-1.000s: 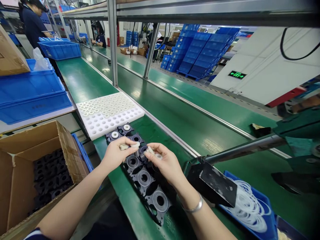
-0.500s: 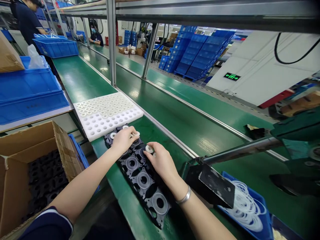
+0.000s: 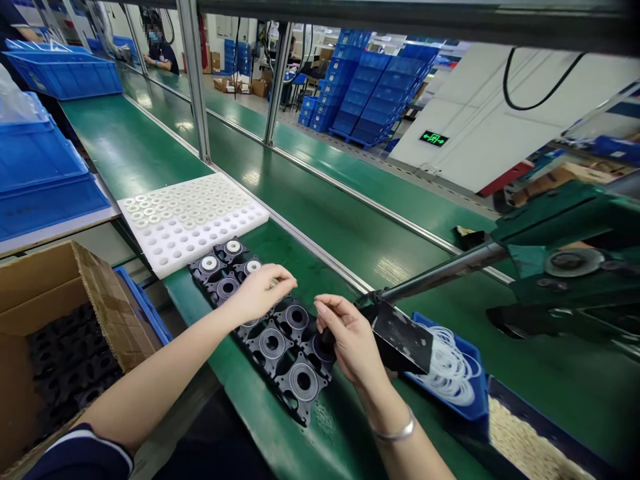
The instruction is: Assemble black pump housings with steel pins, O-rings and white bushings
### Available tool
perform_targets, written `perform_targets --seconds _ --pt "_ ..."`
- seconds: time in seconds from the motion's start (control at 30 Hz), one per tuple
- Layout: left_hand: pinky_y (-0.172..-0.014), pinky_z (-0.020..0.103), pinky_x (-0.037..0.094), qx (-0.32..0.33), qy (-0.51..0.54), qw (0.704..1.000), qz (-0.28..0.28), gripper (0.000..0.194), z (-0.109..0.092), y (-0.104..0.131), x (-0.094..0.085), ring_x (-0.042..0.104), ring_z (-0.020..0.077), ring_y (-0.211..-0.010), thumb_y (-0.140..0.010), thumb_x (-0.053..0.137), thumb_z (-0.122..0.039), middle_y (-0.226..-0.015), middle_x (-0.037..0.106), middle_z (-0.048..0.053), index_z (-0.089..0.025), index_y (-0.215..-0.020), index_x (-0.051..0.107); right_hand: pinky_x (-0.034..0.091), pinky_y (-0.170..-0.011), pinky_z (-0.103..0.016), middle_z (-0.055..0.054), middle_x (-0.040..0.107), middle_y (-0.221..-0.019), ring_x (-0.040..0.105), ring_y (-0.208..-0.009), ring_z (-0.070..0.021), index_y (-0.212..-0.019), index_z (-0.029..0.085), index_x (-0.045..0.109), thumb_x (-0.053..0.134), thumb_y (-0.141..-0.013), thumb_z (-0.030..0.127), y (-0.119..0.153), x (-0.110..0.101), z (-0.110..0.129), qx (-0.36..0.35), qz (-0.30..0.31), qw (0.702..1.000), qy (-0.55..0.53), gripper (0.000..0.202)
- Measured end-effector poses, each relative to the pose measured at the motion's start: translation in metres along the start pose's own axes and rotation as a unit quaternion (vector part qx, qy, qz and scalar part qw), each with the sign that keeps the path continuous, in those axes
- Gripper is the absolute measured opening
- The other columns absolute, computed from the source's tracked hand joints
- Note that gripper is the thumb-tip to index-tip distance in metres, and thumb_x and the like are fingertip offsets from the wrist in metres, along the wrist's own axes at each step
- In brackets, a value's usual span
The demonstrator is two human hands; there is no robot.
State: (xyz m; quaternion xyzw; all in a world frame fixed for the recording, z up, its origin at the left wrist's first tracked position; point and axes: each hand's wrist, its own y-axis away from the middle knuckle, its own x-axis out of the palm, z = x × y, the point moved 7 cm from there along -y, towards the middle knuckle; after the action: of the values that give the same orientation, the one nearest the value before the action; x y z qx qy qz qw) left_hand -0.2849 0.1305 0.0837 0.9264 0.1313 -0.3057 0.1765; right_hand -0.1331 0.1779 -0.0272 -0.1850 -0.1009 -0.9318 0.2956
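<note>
Two rows of black square parts (image 3: 273, 343) with round grey centres lie on the green bench. White rings (image 3: 233, 247) sit in several parts at the far end. My left hand (image 3: 263, 291) is over the middle of the rows, fingers pinched together; what they hold, if anything, is hidden. My right hand (image 3: 349, 328) hovers at the right edge of the rows, thumb and fingertips close together, their contents not discernible. Beyond the rows lies a white foam tray (image 3: 165, 261) with white rings in many of its holes.
An open cardboard box (image 3: 100, 300) of black parts stands at the left, below blue crates (image 3: 45, 193). At the right are a black machine block (image 3: 403, 337), a blue bin (image 3: 477, 400) of white loops and a metal bar. People sit or stand farther back.
My left hand has moved right along the rows, uncovering a white ring in a part. My right hand has moved right and nearer; the white ring it held no longer shows. The view has shifted.
</note>
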Motion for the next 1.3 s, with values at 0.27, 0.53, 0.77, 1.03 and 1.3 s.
perform_targets --seconds 0.27,0.53,0.77,1.03,1.3 --pt "-0.076 0.006 0.037 -0.021 0.062 0.992 0.108 0.028 0.008 -0.010 0.071 0.049 -0.0052 -0.083 -0.087 0.049 -0.039 -0.103 0.064 -0.001 -0.018 -0.099 0.062 0.043 -0.077 -0.028 -0.004 0.061 -0.093 0.054 -0.082 -0.0134 -0.108 0.017 0.065 0.069 -0.092 0.040 0.024 -0.012 -0.019 -0.070 -0.053 0.996 0.010 0.029" --pt "-0.098 0.011 0.044 0.028 0.008 0.996 0.079 0.021 -0.001 0.008 0.058 0.052 -0.0005 -0.109 -0.083 0.060 -0.033 -0.114 0.059 0.000 -0.023 -0.100 0.065 0.047 -0.086 -0.031 -0.005 0.061 -0.100 0.059 -0.095 -0.0156 -0.102 0.019 0.064 0.059 -0.098 0.023 0.046 -0.012 0.014 -0.235 -0.086 0.952 0.177 0.008" --pt "-0.115 0.018 0.052 0.060 -0.105 0.970 -0.210 0.029 0.010 0.007 -0.087 0.060 -0.0001 -0.115 -0.086 0.054 -0.040 -0.120 0.061 -0.001 -0.027 -0.111 0.058 0.046 -0.088 -0.031 -0.006 0.061 -0.103 0.059 -0.098 -0.0158 -0.105 0.019 0.062 0.060 -0.096 0.019 0.034 0.006 0.076 -0.329 -0.073 0.903 0.268 0.009" --pt "-0.123 0.037 0.048 -0.048 -0.207 0.908 -0.361 0.022 0.107 -0.024 -0.254 0.053 0.0061 -0.109 -0.080 0.063 -0.029 -0.111 0.059 0.003 -0.012 -0.094 0.063 0.049 -0.096 -0.030 -0.009 0.061 -0.112 0.060 -0.103 -0.0167 -0.108 0.012 0.065 0.059 -0.094 0.018 -0.088 0.154 0.079 -0.282 0.201 0.865 0.363 0.016" --pt "-0.125 0.044 0.042 -0.010 -0.249 0.907 -0.339 0.033 0.132 -0.033 -0.250 0.049 0.0149 -0.122 -0.078 0.066 -0.049 -0.123 0.058 0.006 -0.021 -0.094 0.068 0.043 -0.103 -0.033 -0.017 0.055 -0.131 0.058 -0.113 -0.0210 -0.126 0.005 0.061 0.053 -0.098 0.013 -0.182 0.283 0.038 -0.258 0.280 0.784 0.491 0.029"
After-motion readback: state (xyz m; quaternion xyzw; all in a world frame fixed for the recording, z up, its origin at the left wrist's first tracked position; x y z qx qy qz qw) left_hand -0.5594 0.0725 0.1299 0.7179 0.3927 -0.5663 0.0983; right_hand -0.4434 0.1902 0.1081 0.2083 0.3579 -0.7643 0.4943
